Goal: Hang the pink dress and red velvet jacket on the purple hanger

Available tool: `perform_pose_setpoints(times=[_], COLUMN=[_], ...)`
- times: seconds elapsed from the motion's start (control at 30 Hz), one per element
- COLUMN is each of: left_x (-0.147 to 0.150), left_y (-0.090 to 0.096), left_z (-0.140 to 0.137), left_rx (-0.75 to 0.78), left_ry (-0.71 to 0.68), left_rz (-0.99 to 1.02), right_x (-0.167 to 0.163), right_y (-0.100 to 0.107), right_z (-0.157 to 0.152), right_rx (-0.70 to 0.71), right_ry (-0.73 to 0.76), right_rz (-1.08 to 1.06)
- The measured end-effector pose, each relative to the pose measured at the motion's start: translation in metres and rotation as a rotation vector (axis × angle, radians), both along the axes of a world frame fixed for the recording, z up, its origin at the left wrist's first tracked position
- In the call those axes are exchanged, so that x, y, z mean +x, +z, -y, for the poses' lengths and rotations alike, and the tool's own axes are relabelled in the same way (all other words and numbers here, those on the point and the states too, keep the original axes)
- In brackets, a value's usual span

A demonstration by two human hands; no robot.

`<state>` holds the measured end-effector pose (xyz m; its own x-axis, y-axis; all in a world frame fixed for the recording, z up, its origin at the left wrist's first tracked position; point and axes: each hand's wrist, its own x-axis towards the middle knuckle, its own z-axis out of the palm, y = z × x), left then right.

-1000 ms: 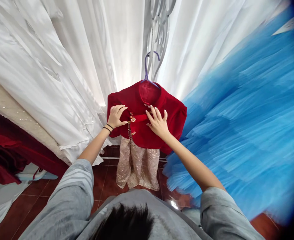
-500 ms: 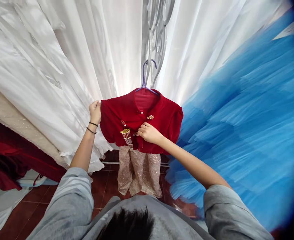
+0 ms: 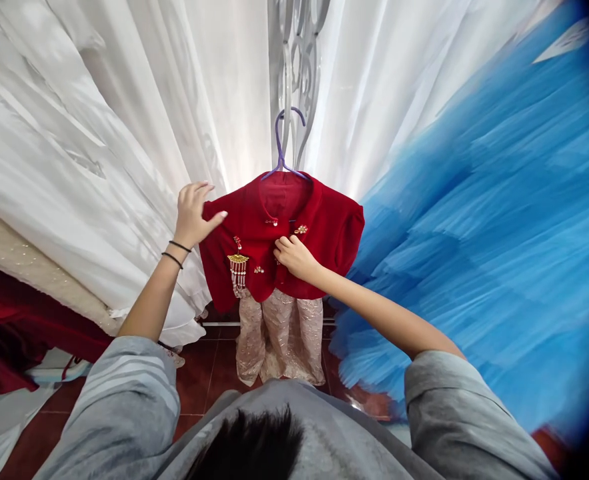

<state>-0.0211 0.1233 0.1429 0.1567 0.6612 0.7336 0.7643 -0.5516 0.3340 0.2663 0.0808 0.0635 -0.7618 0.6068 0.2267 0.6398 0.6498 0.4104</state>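
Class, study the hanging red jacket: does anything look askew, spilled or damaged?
Mildly odd: the red jacket looks askew in front, below the right hand, where its lower edge dips unevenly. It may simply be unfastened. I see nothing spilled or damaged.

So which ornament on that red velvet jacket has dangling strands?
The gold fan-shaped pendant on the red velvet jacket, toward the person's left: pale beaded strands hang from it, while the small bead clusters elsewhere have none.

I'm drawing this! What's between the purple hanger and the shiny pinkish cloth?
In the head view, the red jacket lies between the purple hanger and the pinkish cloth.
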Motion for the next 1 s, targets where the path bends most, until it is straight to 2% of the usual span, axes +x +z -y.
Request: perform_pose_setpoints(times=[0.07, 0.13, 0.17, 0.23, 0.3, 0.33, 0.4, 0.47, 0.53, 0.63, 0.73, 0.8, 0.9, 1.0], left_x=[0.030, 0.062, 0.077, 0.099, 0.111, 0.115, 0.117, 0.118, 0.119, 0.123, 0.129, 0.132, 0.126, 0.101], left_y=[0.005, 0.006, 0.005, 0.006, 0.012, 0.018, 0.030, 0.040, 0.044, 0.036, 0.013, -0.005, -0.024, -0.025], left_z=[0.007, 0.005, 0.001, -0.011, -0.024, -0.029, -0.034, -0.033, -0.027, -0.016, -0.006, -0.002, 0.006, 0.027], left_rx=[0.075, 0.077, 0.070, 0.039, 0.008, 0.002, 0.010, 0.009, -0.024, -0.068, -0.066, -0.077, -0.116, -0.103], left_ry=[-0.108, -0.275, -0.323, -0.334, -0.307, -0.303, -0.312, -0.310, -0.304, -0.301, -0.246, -0.164, -0.101, -0.169], left_rz=[-0.324, -0.530, -0.570, -0.587, -0.594, -0.598, -0.591, -0.552, -0.538, -0.692, -0.981, -1.071, -1.026, -0.934], right_x=[-0.005, -0.008, -0.008, -0.006, -0.002, 0.000, 0.000, -0.003, -0.006, -0.007, -0.004, -0.002, 0.007, 0.035], right_y=[0.004, 0.012, 0.018, 0.038, 0.064, 0.078, 0.100, 0.106, 0.092, 0.043, -0.007, -0.029, -0.041, -0.039], right_z=[0.003, 0.007, 0.009, 0.013, 0.015, 0.016, 0.017, 0.018, 0.019, 0.019, 0.019, 0.019, 0.021, 0.028], right_rx=[-0.018, -0.075, -0.142, -0.370, -0.623, -0.676, -0.589, -0.459, -0.473, -0.526, -0.368, -0.243, -0.146, -0.159], right_ry=[0.013, -0.005, -0.040, -0.111, -0.083, -0.043, 0.030, 0.059, 0.047, -0.086, -0.102, -0.065, -0.036, 0.087], right_rz=[0.050, 0.098, 0.130, 0.204, 0.203, 0.137, -0.069, -0.161, -0.032, 0.292, 0.313, 0.232, 0.204, 0.166])
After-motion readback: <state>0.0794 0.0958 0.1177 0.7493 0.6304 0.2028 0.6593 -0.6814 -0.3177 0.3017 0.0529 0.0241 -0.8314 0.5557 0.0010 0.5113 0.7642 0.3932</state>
